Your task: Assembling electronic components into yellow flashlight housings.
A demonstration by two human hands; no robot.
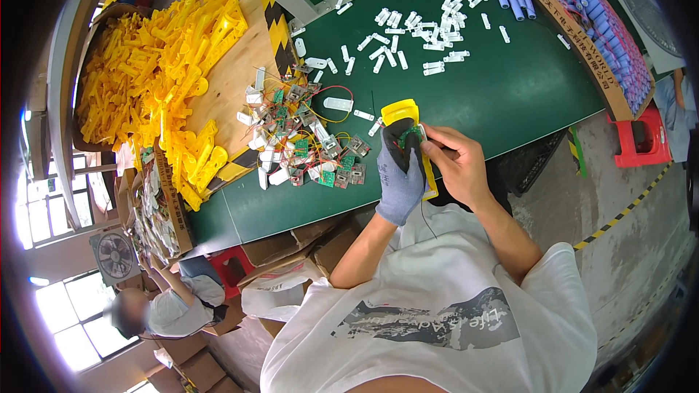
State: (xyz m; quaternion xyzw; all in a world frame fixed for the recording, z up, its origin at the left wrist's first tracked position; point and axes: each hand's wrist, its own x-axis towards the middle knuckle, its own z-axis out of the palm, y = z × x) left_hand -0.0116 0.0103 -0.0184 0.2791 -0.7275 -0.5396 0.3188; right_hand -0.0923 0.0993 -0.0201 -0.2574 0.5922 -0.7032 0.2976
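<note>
My left hand, in a grey-blue work glove with dark fingertips, is closed around a yellow plastic housing above the front edge of the green table. Inside the housing a small green circuit board shows between the fingers. Bare, my right hand pinches at the housing's right side, by the board; what its fingertips hold is hidden. A thin dark wire hangs below the housing. Left of my hands lies a pile of circuit boards with wires and white parts.
Yellow plastic housings are heaped at the left. Small white plastic pieces lie scattered across the green table. A carton of blue cylindrical cells stands at the far right, near a red stool. Another person sits at lower left.
</note>
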